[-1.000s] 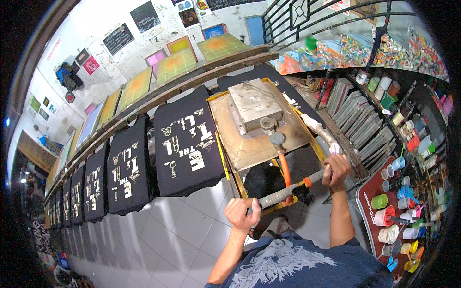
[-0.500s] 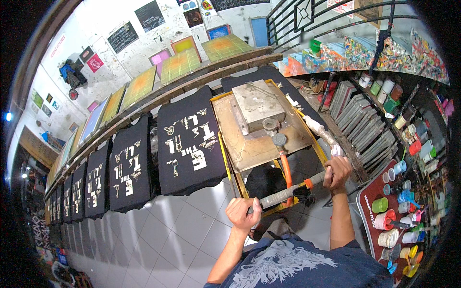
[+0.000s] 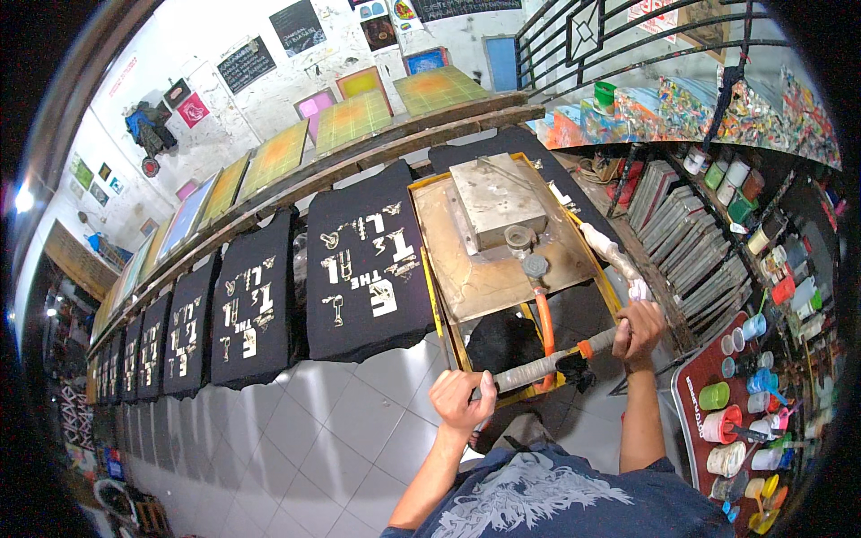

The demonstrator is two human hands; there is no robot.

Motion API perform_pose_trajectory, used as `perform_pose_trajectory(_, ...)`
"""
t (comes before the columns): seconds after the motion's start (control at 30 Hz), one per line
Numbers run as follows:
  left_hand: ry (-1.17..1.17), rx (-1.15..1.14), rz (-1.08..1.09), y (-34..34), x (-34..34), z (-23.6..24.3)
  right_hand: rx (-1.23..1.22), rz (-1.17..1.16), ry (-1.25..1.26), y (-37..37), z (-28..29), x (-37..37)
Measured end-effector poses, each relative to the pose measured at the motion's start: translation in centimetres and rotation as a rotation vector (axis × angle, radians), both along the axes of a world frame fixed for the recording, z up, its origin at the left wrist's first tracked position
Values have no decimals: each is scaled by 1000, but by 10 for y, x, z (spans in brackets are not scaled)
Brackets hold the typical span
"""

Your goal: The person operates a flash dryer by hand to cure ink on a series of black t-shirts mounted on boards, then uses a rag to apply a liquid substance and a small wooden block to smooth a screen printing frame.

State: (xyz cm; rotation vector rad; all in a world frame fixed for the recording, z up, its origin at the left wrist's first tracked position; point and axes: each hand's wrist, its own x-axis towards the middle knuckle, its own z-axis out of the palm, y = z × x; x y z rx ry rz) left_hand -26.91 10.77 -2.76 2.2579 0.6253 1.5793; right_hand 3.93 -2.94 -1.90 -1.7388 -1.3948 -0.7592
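Observation:
Both hands grip a tape-wrapped handle bar point(image 3: 538, 368) with an orange band near its right end. My left hand point(image 3: 462, 399) is closed round the left end, my right hand point(image 3: 639, 327) round the right end. The bar belongs to a yellow metal frame point(image 3: 432, 296) carrying a brownish flat plate point(image 3: 475, 291) with a grey metal box point(image 3: 498, 202) on top. An orange hose point(image 3: 545, 327) runs from a round grey fitting on the plate down behind the bar. Left of the frame lies a black T-shirt point(image 3: 359, 269) with a white print, stretched flat.
More printed black shirts point(image 3: 251, 305) continue in a row to the left. Behind them a wooden rail point(image 3: 341, 157) holds several printing screens point(image 3: 354, 121). To the right are stacked grey slabs point(image 3: 686, 229) and a dark red table point(image 3: 686, 386) with paint pots point(image 3: 725, 423).
The whole scene has shifted slightly right in the picture. Both hands keep their hold on the bar, and the frame stands about the same against the shirts.

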Motion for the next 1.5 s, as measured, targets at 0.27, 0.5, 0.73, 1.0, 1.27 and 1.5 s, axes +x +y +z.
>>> perform_pose_trajectory(0.27, 252, -174, -17, -5, -2, 35, -95, 2, -13, 0, -2, 4)
perform_pose_trajectory(0.5, 414, -208, 27, -40, -34, 41, -151, 95, 1, -22, -7, -7)
perform_pose_trajectory(0.73, 435, -281, 110, -75, -63, 44, -181, 275, 5, -20, -22, -12)
perform_pose_trajectory(1.0, 408, -228, 310, -47, -56, 36, -179, 472, 63, 80, 15, -13)
perform_pose_trajectory(1.27, 292, -31, 591, 28, -74, 1, -109, 502, 4, 173, 20, -30)
perform_pose_trajectory(1.5, 240, -55, 627, 109, -105, -1, 24, 482, 83, 233, 4, -71)
